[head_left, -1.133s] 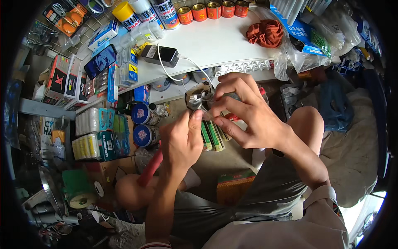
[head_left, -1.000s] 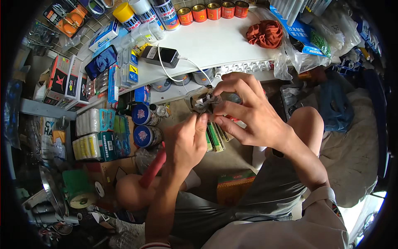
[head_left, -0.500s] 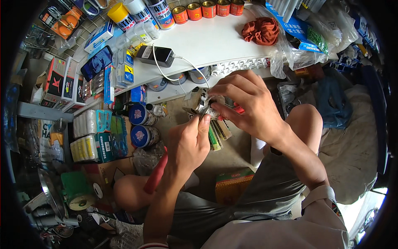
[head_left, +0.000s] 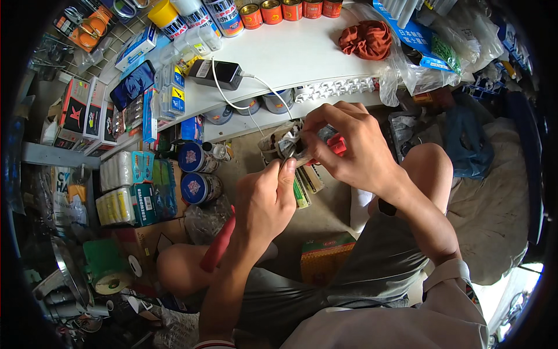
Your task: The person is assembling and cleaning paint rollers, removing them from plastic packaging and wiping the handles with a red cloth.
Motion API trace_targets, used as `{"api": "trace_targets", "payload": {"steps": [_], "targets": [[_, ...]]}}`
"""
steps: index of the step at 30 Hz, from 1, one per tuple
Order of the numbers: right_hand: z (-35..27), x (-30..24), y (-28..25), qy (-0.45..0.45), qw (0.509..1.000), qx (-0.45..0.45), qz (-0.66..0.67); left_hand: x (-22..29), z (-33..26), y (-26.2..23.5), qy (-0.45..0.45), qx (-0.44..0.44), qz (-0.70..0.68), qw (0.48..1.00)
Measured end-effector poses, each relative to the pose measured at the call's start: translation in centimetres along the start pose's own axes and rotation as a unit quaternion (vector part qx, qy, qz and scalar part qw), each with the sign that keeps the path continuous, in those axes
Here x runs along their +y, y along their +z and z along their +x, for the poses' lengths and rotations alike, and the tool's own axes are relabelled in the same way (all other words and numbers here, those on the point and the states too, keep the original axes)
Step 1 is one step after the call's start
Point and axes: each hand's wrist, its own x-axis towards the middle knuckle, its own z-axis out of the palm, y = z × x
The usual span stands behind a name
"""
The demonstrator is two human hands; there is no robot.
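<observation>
Left hand [head_left: 264, 199] is pinching a crumpled silvery piece [head_left: 288, 141]; right hand [head_left: 356, 148] is bending close beside it

Over the lap, the left hand is holding the piece between its thumb and bent fingers, so that it is sticking up just past the thumb tip. The right hand is arching over from the other side, its thumb and fingers sitting narrow beside the piece; whether they are gripping it, I cannot tell. A red handle [head_left: 218, 249] is showing beside the left wrist. A bare knee [head_left: 179, 270] is jutting out on the left.

On the floor beyond, an orange and green box [head_left: 326, 257] is lying between the legs, and long green packets [head_left: 301, 198] are lying past it. Two blue-lidded jars [head_left: 193, 187] are sitting to the left.

Further off, a white bench [head_left: 296, 55] is carrying a black block [head_left: 217, 74] with a white cable plugged in, and a red-brown cloth bundle [head_left: 366, 42]. A phone [head_left: 132, 85] is leaning at its left end. Along the back, small red cans [head_left: 292, 10] are standing in a row beside spray cans [head_left: 224, 17].
</observation>
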Motion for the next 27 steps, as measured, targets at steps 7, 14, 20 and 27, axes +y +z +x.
{"api": "trace_targets", "payload": {"steps": [7, 14, 20, 27], "targets": [[-0.2, 0.4, 0.6, -0.038, 0.996, 0.014, -0.081, 0.0, 0.0, 0.6, 0.032, -0.005, 0.030, 0.999], [0.4, 0.0, 0.0, 0.134, 0.979, -0.042, 0.149, 0.1, -0.2, -0.1, 0.012, 0.007, 0.001, 1.000], [0.2, 0.3, 0.2, 0.096, 0.982, -0.020, 0.161, 0.2, -0.2, -0.4, 0.014, 0.022, -0.003, 1.000], [0.4, 0.5, -0.1, 0.036, 0.991, -0.013, 0.125, 0.3, -0.2, -0.7, 0.016, 0.030, -0.002, 0.999]]}}
